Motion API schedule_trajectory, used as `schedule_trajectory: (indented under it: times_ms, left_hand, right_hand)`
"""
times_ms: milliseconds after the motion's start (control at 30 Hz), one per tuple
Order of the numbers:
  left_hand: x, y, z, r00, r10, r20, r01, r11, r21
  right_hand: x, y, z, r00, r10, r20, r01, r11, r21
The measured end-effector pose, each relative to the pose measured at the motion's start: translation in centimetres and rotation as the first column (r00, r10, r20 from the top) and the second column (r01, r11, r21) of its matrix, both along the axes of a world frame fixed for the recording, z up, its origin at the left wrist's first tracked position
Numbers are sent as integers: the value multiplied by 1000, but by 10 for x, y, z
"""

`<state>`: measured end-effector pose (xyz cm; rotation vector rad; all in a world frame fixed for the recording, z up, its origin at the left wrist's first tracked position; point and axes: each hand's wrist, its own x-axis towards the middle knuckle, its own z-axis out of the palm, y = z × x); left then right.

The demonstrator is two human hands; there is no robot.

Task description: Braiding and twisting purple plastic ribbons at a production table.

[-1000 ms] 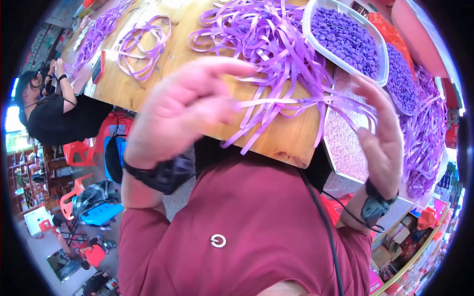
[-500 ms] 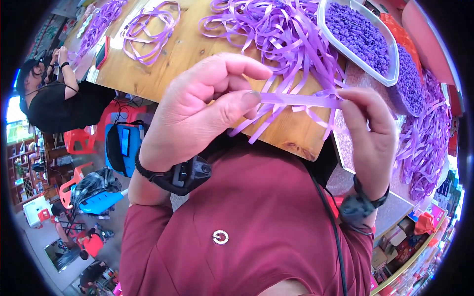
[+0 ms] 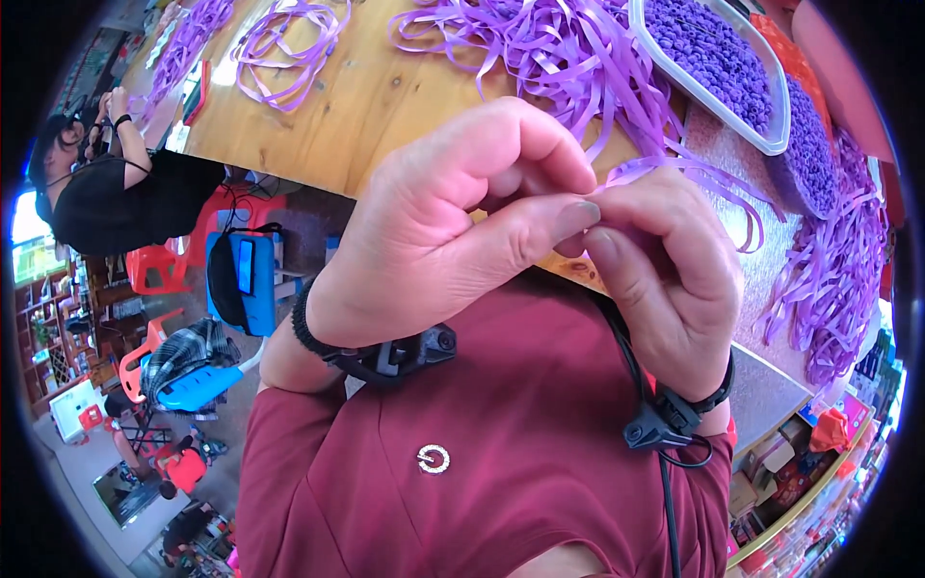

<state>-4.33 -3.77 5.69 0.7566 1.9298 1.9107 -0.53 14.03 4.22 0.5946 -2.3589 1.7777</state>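
My left hand (image 3: 472, 217) and my right hand (image 3: 670, 265) meet above the near edge of the table, thumbs and forefingers pinched together tip to tip. Between them they grip a purple ribbon (image 3: 718, 180), whose loop shows behind my right hand; the pinched stretch is mostly hidden by the fingers. Just beyond lies a tangled heap of purple ribbons (image 3: 568, 72). To the right of the heap, a clear plastic tub (image 3: 674, 94) holds many small purple knotted pieces (image 3: 708, 67).
The wooden table (image 3: 356, 116) carries a loose coil of ribbon (image 3: 279, 58) at its far left. More knotted pieces (image 3: 807, 144) and hanging ribbons (image 3: 838, 279) are at the right. A person in black (image 3: 130, 202) sits at the left, near a blue bag (image 3: 241, 279).
My hands have come together; the ribbon stretched between them before is now bunched at the fingertips. My left hand moved right, and a ribbon loop now trails behind my right hand.
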Motion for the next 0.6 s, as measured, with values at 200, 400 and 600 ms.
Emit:
schedule_trajectory:
  times_ms: [200,400,600]
  left_hand:
    - [2,3,0,996,68,63,-70,997,32]
    - [-11,2,-5,758,59,-649,-147,986,-83]
    - [-12,5,-17,494,1,-870,-254,957,-143]
  right_hand:
    - [-2,3,6,984,-71,-163,99,981,166]
    - [0,7,2,990,-124,-70,131,986,105]
    - [3,8,-4,993,-93,73,100,991,-89]
